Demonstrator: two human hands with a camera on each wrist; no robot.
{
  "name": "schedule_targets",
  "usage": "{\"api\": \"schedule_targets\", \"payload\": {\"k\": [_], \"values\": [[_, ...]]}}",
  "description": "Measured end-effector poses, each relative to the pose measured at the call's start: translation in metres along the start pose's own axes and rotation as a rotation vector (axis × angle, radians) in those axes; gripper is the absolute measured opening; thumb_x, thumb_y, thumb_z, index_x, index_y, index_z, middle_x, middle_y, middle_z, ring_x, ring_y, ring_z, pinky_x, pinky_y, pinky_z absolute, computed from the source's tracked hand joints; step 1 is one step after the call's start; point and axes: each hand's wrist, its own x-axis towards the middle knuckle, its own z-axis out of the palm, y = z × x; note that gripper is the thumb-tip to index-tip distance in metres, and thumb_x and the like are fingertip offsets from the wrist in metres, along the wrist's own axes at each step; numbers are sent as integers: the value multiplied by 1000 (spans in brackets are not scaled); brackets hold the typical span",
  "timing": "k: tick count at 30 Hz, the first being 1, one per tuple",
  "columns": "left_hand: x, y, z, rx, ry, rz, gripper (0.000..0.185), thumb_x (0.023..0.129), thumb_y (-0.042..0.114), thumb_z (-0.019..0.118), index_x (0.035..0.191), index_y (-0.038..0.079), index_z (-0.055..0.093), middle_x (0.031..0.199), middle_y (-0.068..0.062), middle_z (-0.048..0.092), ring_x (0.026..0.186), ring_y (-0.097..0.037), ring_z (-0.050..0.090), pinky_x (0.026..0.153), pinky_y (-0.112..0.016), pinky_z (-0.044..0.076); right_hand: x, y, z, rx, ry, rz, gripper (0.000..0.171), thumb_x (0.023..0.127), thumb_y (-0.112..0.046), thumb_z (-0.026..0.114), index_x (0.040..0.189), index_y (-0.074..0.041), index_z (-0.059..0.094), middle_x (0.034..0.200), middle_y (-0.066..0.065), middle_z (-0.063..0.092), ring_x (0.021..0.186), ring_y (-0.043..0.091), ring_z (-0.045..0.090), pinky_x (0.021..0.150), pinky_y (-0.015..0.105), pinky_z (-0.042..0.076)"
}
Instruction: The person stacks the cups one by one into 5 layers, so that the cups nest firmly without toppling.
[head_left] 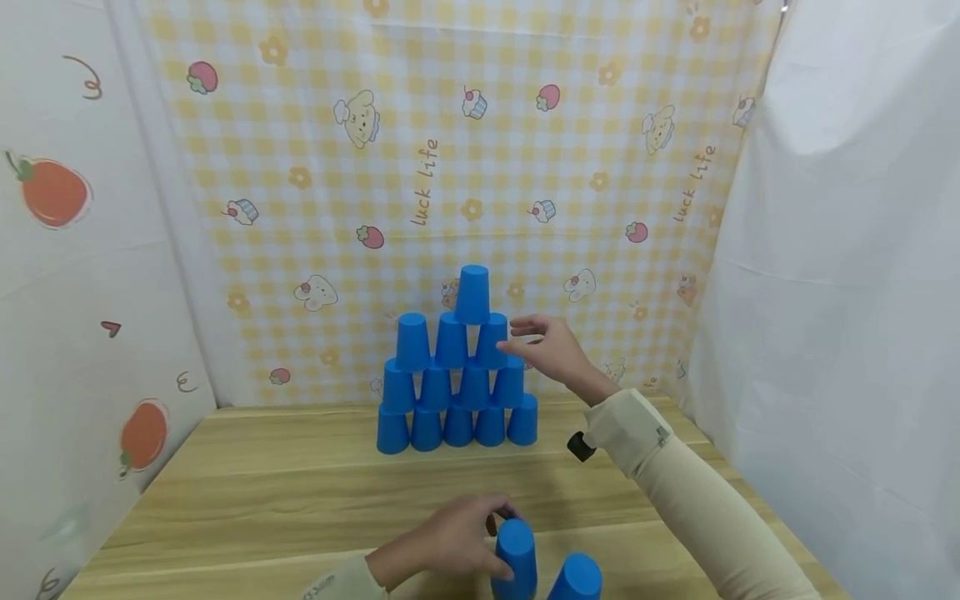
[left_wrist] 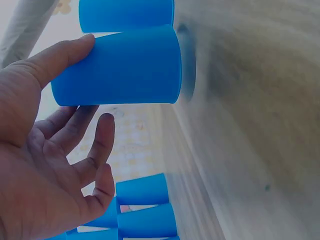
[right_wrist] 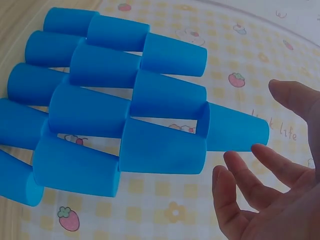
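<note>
Upside-down blue cups form a pyramid in the head view, with a single top cup [head_left: 473, 294] above three in the row below. My right hand [head_left: 555, 346] is beside its upper right side, fingers spread and holding nothing. In the right wrist view, the fingertips [right_wrist: 257, 150] come close to the top cup [right_wrist: 240, 127]; whether they touch it I cannot tell. Nearer the front, my left hand [head_left: 457, 537] holds another upside-down blue cup [head_left: 516, 560] between thumb and fingers. One more blue cup [head_left: 579, 577] stands just right of it, partly cut off by the frame.
The pyramid stands towards the back of a wood-grain table [head_left: 300, 475]. Behind it hangs a yellow checked curtain [head_left: 300, 233], with white sheets on both sides. A small black object [head_left: 581, 446] shows at the right sleeve.
</note>
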Motion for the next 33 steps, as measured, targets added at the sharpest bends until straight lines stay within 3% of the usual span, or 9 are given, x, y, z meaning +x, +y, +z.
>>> {"api": "schedule_targets", "payload": {"k": [8,14,18,23,28,33], "values": [[0,-6,-16,-44,110,-8,49,77,27,87,119,27,63,109,15,61,96,-12,57,78,-31,51,-8,2,3,5,-12,-70,54,89,-31,75,131,1,60,130,18,63,120,32,60,96,47,51],[5,-18,-30,-114,200,17,50,81,32,84,125,22,61,112,9,62,100,-19,56,81,-37,52,-15,2,6,16,-24,-57,50,89,-32,75,128,-2,62,127,13,65,116,31,62,94,46,52],[8,-22,-43,-143,300,68,49,83,29,82,125,14,61,115,1,64,98,-21,57,81,-40,52,-17,0,8,17,-27,-49,50,89,-34,75,129,-5,62,128,13,65,112,30,64,93,46,53],[10,-18,-62,-132,441,103,53,85,32,79,129,10,60,116,-5,65,95,-22,60,80,-42,53,-17,1,8,24,-30,-61,54,90,-35,74,131,-2,60,130,17,63,116,32,62,95,48,51],[10,-8,-85,-151,582,57,56,86,32,79,134,10,59,119,-8,65,98,-24,61,81,-47,54,-16,4,7,29,-26,-58,56,90,-37,73,132,-2,59,131,18,62,117,32,61,95,49,51],[9,2,-105,-146,673,17,57,87,32,78,136,10,58,122,-11,65,100,-26,61,84,-52,53,-17,4,7,26,-16,-53,55,90,-37,74,131,-4,60,131,18,62,116,31,62,95,49,51]]}}
